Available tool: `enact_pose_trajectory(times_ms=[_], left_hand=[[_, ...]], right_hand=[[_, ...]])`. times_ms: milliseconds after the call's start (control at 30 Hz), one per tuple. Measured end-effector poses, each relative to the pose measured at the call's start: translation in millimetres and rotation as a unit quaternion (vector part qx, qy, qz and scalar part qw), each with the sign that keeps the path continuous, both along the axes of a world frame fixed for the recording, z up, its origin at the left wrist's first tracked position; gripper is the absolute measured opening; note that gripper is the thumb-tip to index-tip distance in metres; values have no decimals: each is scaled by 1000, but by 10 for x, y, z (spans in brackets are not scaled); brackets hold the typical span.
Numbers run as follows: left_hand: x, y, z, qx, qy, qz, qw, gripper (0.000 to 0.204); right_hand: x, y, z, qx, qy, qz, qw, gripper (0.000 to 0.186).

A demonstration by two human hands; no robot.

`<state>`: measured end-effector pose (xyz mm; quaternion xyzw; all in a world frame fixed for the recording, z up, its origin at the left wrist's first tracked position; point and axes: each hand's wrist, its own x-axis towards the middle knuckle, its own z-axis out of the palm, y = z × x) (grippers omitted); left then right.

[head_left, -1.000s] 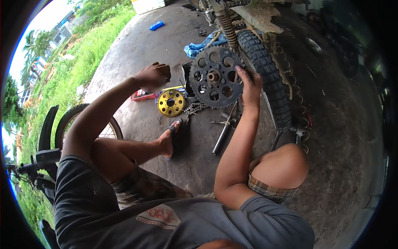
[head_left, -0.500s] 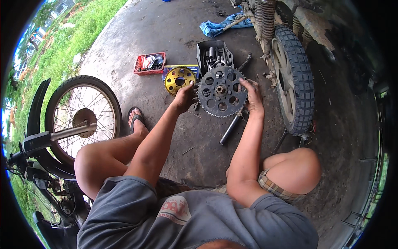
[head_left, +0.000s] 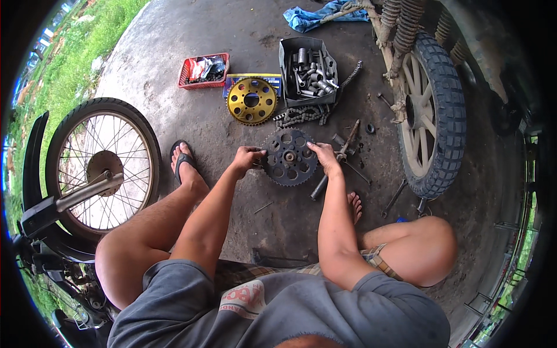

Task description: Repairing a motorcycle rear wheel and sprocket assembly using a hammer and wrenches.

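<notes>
Between my two hands is a black, greasy rear sprocket (head_left: 289,172) with round holes and a hub at its centre. My left hand (head_left: 246,159) grips its left rim, thumb on top and fingers underneath. On the upper right rim my right hand (head_left: 325,155) has its thumb on the face, with the other fingers partly hidden. Beyond it a gold sprocket (head_left: 235,104) lies on a blue and yellow box (head_left: 233,85). A drive chain (head_left: 301,116) is heaped just past the black sprocket. Right of my right hand lie a long bolt or axle (head_left: 351,134) and several metal tools.
A grey bin (head_left: 283,69) full of sockets and spanners stands ahead, with a red basket (head_left: 184,75) of small parts to its left. A motorcycle's knobby rear wheel (head_left: 451,116) rises at right. Another motorcycle's spoked wheel (head_left: 152,151) is at left. A blue cloth (head_left: 301,20) lies far ahead.
The black sprocket has come down and nearer to me, still between both hands. The chain, the bin's contents and the axle beside it now show fully. My view has shifted somewhat.
</notes>
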<state>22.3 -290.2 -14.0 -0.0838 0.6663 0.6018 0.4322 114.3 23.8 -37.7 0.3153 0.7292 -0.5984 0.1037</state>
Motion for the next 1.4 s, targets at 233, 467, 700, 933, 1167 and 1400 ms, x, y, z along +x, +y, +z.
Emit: enact_pose_trajectory(times_ms=[233,467,700,933,1167,1400], left_hand=[[-107,142,-24,-107,14,-138,985,51],[-479,280,96,-300,270,-181,897,49],[-807,529,228,-117,317,16,941,40],[-751,1005,481,44,193,80,977,39],[-546,1159,624,52,176,145,972,34],[-675,933,451,29,153,149,976,37]], right_hand=[[-32,-37,-85,156,-16,-34,987,48],[-427,0,502,290,55,-186,937,30],[-728,-568,1540,227,188,-65,953,22],[-1101,-381,2671,479,279,280,784,33],[-462,658,1730,427,-9,-15,904,35],[351,579,341,307,-217,-84,923,53]])
